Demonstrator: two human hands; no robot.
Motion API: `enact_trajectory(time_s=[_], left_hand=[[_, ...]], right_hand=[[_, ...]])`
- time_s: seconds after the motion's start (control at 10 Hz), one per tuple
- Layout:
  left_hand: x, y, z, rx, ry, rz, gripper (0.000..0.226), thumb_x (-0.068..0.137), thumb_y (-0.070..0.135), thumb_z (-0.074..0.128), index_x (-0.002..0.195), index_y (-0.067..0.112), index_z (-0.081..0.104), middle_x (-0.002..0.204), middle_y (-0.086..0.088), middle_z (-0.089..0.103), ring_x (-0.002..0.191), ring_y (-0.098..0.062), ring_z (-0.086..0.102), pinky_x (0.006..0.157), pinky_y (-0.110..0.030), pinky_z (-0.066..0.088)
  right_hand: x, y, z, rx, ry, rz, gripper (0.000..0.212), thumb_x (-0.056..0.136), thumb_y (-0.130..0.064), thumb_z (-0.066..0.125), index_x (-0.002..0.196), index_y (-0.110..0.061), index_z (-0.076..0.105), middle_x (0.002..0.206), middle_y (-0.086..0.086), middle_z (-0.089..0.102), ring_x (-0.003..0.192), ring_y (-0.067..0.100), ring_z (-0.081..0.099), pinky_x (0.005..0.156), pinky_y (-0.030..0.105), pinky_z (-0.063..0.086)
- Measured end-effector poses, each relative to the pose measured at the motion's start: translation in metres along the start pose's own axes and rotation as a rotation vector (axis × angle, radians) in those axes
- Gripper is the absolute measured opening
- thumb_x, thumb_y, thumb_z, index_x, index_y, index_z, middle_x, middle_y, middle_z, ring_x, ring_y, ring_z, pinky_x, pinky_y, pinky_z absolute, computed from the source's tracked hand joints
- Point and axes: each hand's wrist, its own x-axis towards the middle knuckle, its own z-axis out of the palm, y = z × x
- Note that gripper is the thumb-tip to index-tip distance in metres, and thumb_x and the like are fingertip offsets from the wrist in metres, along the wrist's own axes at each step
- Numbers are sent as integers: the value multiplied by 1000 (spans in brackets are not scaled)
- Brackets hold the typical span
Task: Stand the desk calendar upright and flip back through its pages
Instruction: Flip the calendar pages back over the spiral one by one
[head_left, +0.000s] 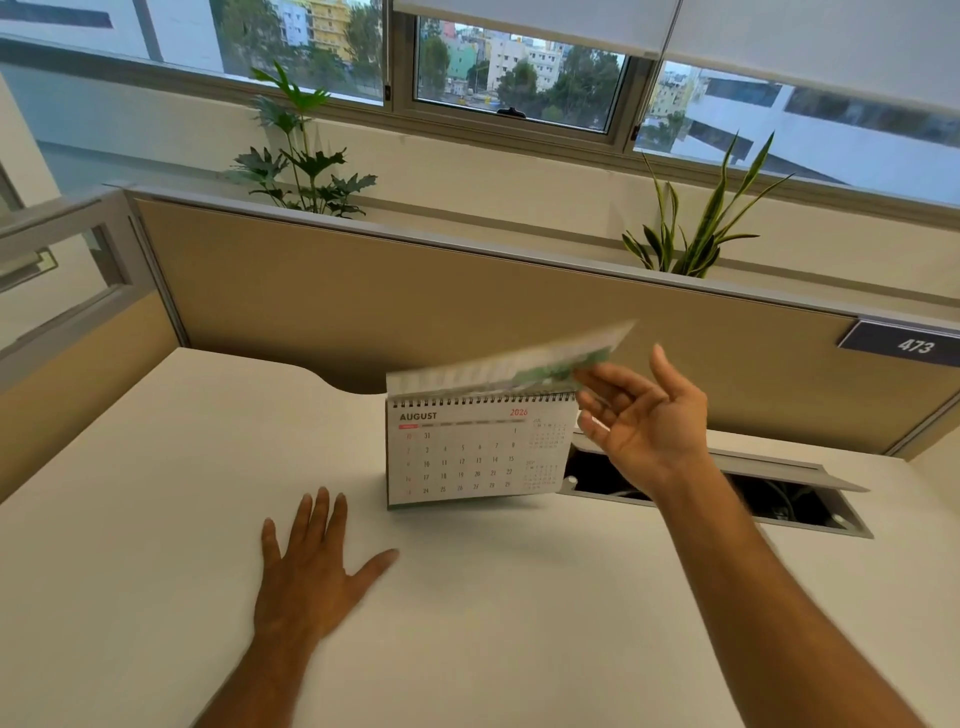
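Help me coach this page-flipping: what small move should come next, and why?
Probably let the lifted page fall over behind the rings. The calendar already stands on the desk showing August, the right hand is open beside the blurred page, and the left hand lies flat.

Calendar (475, 457) upright on desk, spiral-bound at top, facing camera. Front page reads AUGUST 2026. One page (511, 364) raised above the spiral, motion-blurred, green-printed.

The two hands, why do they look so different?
The left hand lies flat, palm down, on the desk; the right hand is raised in the air. The left touches no paper; the right's fingertips meet a blurred page lifted over the calendar. Both are bare and open.
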Motion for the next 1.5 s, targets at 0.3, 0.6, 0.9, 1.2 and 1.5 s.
enact_trajectory(time_s=[0.3,0.6,0.9,1.2,1.5], left_hand=[[1,0,1,29,3,-2,109,68,93,6,151,23,-1,163,-1,-5,149,-18,-10,119,-57,-6],[1,-1,2,37,-3,-4,107,69,92,6,151,24,-3,163,0,-6,149,-17,-13,120,-57,-6],[1,0,2,33,4,-5,108,68,92,5,152,25,-1,164,0,-3,150,-17,-10,120,-56,-4],[1,-1,1,31,5,-3,107,69,92,7,151,25,-2,164,0,-3,149,-17,-10,120,-56,-5],[2,-1,2,40,8,-5,108,68,92,7,152,25,0,164,0,-2,150,-18,-9,120,-57,-4]], right_hand=[[31,6,26,-219,19,-49,86,86,-75,31,119,-4,66,120,15,71,89,26,66,74,39,55],[30,26,14,-234,216,-171,69,91,-66,38,116,-9,67,116,8,72,92,26,67,79,44,57],[0,88,-19,-592,330,-53,26,101,-43,37,96,-31,59,95,-11,57,101,17,49,95,40,40],[-1,109,-29,-593,312,-77,20,99,-47,41,104,-35,57,93,-19,56,96,16,54,93,40,44],[-3,105,-41,-538,347,-81,17,89,-23,67,87,-6,66,96,8,74,95,30,70,75,40,59]])
